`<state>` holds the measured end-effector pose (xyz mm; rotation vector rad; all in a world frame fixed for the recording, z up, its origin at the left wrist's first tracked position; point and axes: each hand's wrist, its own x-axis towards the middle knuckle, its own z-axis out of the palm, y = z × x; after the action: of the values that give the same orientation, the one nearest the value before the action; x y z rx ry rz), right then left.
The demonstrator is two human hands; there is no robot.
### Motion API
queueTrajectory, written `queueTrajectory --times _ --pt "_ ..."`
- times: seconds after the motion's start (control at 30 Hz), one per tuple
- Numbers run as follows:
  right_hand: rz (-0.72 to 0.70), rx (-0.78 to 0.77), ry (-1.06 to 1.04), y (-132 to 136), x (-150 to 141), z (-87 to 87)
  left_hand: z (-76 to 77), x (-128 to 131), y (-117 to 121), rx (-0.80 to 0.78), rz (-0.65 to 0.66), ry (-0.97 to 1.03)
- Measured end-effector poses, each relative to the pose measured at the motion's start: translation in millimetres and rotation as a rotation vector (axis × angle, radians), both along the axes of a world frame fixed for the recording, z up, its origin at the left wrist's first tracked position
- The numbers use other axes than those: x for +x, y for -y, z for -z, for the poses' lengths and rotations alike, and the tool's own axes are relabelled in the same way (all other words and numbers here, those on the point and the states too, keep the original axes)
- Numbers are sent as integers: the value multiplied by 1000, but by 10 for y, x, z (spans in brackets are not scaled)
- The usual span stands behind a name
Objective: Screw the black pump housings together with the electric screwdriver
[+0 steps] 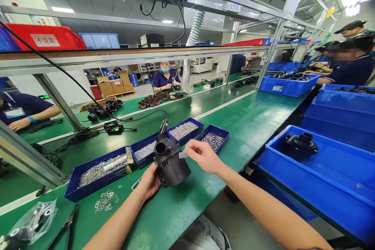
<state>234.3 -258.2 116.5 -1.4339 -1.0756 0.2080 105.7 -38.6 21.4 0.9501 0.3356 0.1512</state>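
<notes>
My left hand (150, 182) grips a black plastic motor housing (174, 168) from its left side and holds it tilted above the green bench. A round port (161, 147) on the housing's upper part faces me. At the housing's right side my right hand (202, 154) has its fingers closed in a pinch. A small whitish strip, like a sticker (182, 155), shows at those fingertips against the housing; whether it is stuck down I cannot tell. Just behind the housing are blue trays of small metal parts, one with screws (213, 140).
A left tray (96, 177) holds screws and a white tube. Washers (107, 200), pliers (66, 226) and a plastic bag of parts (36, 220) lie at front left. At right, a blue bin (328, 175) contains another black housing (301, 145). Co-workers sit beyond and right.
</notes>
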Motion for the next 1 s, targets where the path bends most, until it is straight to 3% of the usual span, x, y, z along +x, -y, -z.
queueTrajectory --times 0.13,0.3,0.77,1.0 --pt "-127 -161 -32 214 -195 180 -12 22 5 -8 -2 -15" --pt "-114 -238 -8 239 -330 299 -31 9 6 -15 -9 -37" --pt "5 -185 141 189 -380 364 -16 21 -8 -3 -49 -58" --pt "89 -107 325 193 -432 390 -42 15 11 5 -74 -79"
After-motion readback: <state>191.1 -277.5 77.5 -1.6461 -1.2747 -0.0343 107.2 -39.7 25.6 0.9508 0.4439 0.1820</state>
